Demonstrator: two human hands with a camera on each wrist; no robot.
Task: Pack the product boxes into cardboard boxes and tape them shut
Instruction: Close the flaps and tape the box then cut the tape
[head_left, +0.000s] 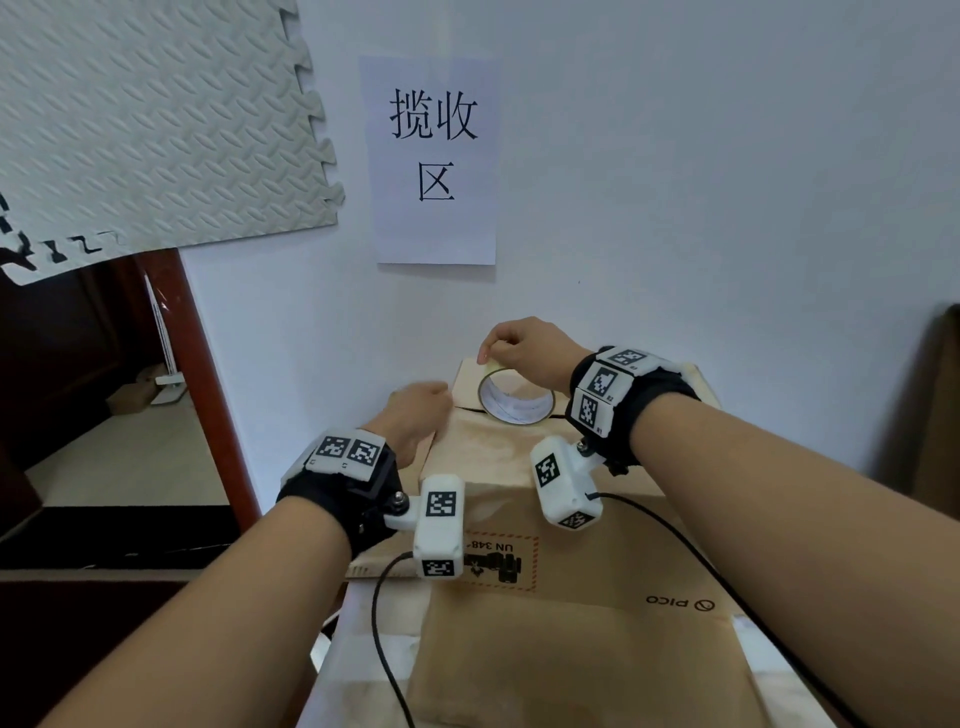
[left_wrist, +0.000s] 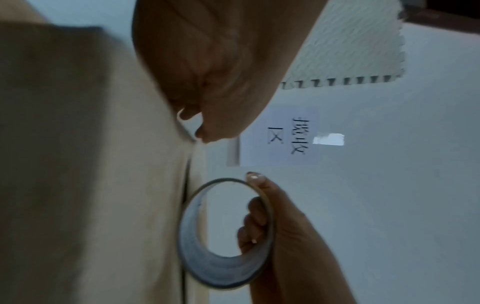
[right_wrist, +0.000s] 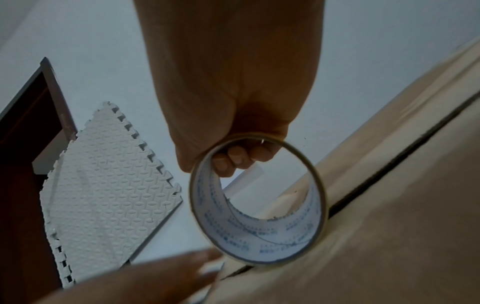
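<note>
Up against the white wall (head_left: 675, 182), the cardboard box (head_left: 519, 467) lies with its long axis running away from the person, its two top flaps folded down and meeting in a dark seam (right_wrist: 405, 158) that crosses the far part of the lid from left to right. On that seam stands the tape roll (head_left: 516, 399), upright on its rim with its open core facing back toward the person; the printed white liner inside the core shows in the right wrist view.

The right hand (head_left: 524, 351) grasps the top of the roll, fingers (right_wrist: 233, 158) hooked through the core and the thumb on the outer rim. The left hand (head_left: 415, 415) lies on the left part of the lid just beside the roll, fingers bent, the fingertips (left_wrist: 202, 136) pressing down at the seam; it grasps nothing.

Nearer the person, the box's side carries a red-bordered label reading "UN 348" and a PICO logo, both upside down from this viewpoint. A paper sign (head_left: 435, 158) with black characters hangs on the wall above the box, and a grey foam mat (head_left: 156, 119) hangs to its left.
</note>
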